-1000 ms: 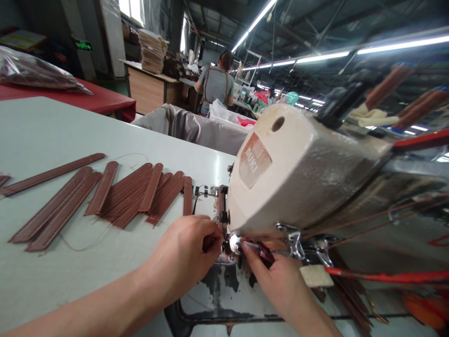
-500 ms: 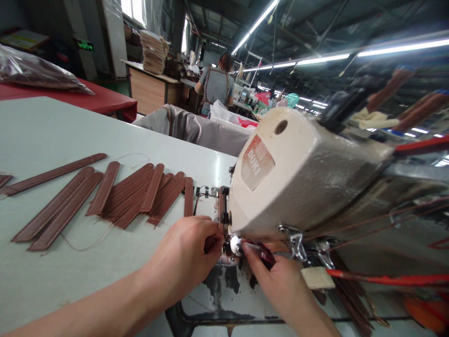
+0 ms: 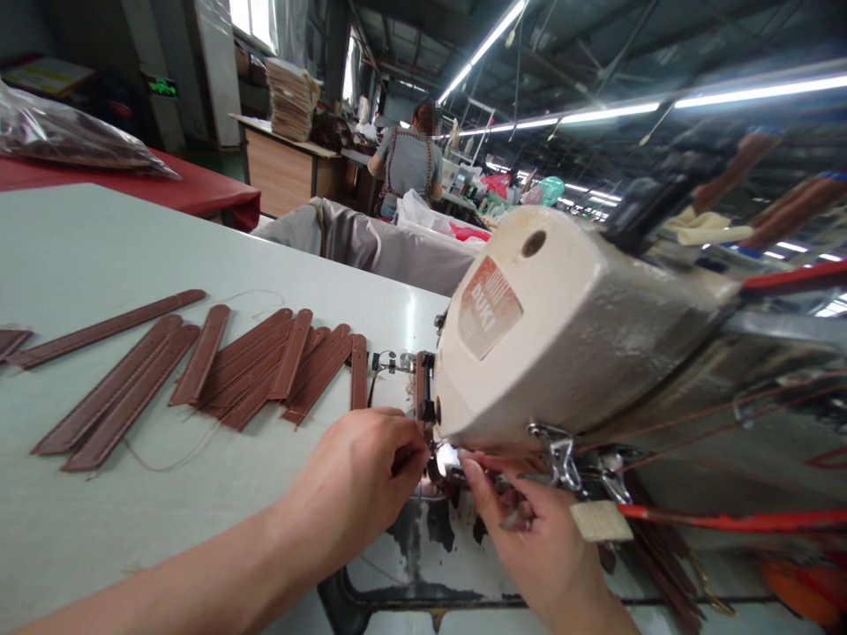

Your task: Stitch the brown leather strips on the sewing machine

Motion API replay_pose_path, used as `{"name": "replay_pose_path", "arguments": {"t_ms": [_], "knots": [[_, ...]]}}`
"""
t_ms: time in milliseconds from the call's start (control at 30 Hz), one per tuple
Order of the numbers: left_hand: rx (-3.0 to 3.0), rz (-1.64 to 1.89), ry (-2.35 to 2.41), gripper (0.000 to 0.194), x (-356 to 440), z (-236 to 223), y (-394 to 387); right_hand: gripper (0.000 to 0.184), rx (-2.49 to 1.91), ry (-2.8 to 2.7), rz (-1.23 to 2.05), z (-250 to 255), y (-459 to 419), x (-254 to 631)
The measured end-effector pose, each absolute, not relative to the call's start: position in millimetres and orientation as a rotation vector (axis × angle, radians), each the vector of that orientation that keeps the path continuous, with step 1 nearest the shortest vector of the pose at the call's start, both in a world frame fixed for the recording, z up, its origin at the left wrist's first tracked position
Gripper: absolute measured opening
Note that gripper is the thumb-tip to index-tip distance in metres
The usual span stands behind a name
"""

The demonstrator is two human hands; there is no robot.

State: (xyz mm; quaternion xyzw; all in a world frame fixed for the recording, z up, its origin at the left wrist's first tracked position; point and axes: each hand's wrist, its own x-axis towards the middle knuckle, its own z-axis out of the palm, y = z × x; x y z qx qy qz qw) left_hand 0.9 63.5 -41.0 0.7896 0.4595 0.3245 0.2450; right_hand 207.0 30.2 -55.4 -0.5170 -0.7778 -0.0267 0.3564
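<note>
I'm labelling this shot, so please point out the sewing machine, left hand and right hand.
Sewing machine [image 3: 569,326], head view: the side of its casing.
Left hand [image 3: 367,463], head view: back of the hand.
Right hand [image 3: 541,547], head view: broad part behind the thumb.

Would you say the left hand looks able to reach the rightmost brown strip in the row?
Probably yes: the brown strip lies just beyond the left hand, its far end uncovered, though the hand is busy at the sewing machine.

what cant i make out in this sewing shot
Head view: what the left hand pinches, if anything, hidden by its own fingers.
Head view: item in the right hand, partly covered by fingers.
Head view: leftmost brown piece, cut off by the left edge.
</note>
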Motion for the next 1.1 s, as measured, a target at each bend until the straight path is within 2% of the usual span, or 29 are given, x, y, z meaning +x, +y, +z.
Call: {"name": "replay_pose_path", "arguments": {"t_ms": [200, 300, 400, 667, 867, 933, 1000, 1100], "knots": [[2.141, 0.841, 1.271, 0.017, 2.4, -43.2, 62.3, 0.023, -1.220, -2.120, -0.319, -39.8, 38.3, 185.4], [2.137, 0.860, 1.264, 0.017, 3.1, -43.7, 61.8, 0.032, -1.206, -2.135, -0.369, -40.2, 42.9, 182.4], [2.139, 0.911, 1.236, 0.018, 2.3, -44.9, 62.3, 0.032, -1.276, -2.101, -0.333, -45.5, 44.1, 182.4], [2.154, 1.249, 1.065, 0.014, -3.9, -41.5, 64.0, 0.016, -1.385, -2.067, 0.253, -30.2, 35.5, 191.8], [2.008, 1.458, 1.181, 0.018, -17.9, -21.4, 54.3, 0.007, -1.178, -1.936, 1.119, -8.0, 6.7, 210.8], [1.994, 1.422, 1.318, 0.020, -27.5, -12.4, 62.6, 0.004, -1.168, -1.904, 1.271, -7.0, 5.0, 218.3], [2.036, 1.294, 1.426, 0.022, -35.4, -2.3, 78.0, 0.003, -1.253, -1.973, 1.139, -11.0, 11.3, 225.4], [2.156, 1.079, 1.454, 0.013, -33.8, 10.4, 105.6, 0.009, -1.350, -2.104, 0.678, -21.5, 26.1, 230.0]]}}
